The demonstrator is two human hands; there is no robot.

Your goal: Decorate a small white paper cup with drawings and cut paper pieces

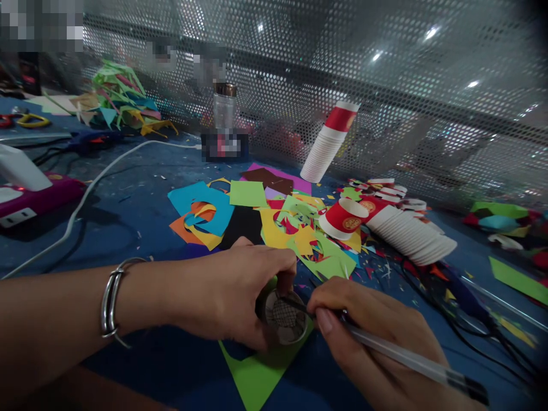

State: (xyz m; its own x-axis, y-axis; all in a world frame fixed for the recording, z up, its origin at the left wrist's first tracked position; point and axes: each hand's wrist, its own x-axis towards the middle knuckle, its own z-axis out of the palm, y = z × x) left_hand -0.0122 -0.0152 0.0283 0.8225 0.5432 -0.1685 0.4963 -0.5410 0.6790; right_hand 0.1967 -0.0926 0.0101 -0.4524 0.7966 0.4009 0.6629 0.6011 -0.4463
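Note:
My left hand (231, 291) is closed around a small round container (286, 319) with a pale rim and a grid pattern on its upward end. Beneath the container lies a bright green sheet of paper (254, 374), with a curved cut-out along one edge. In my right hand (377, 337) is a pen (398, 351) with a clear barrel and a dark end. Its tip points at the container's rim, close to my left fingertips. Whether the tip touches the rim or the paper, I cannot tell.
Coloured paper scraps (214, 208) spread behind my hands. A red-and-white paper cup (342, 217) sits among them, near stacked cups lying over (411, 231) and a leaning cup stack (327, 142). A white cable (85, 194), a pink power strip (64, 194) and a phone (225, 146) are also there.

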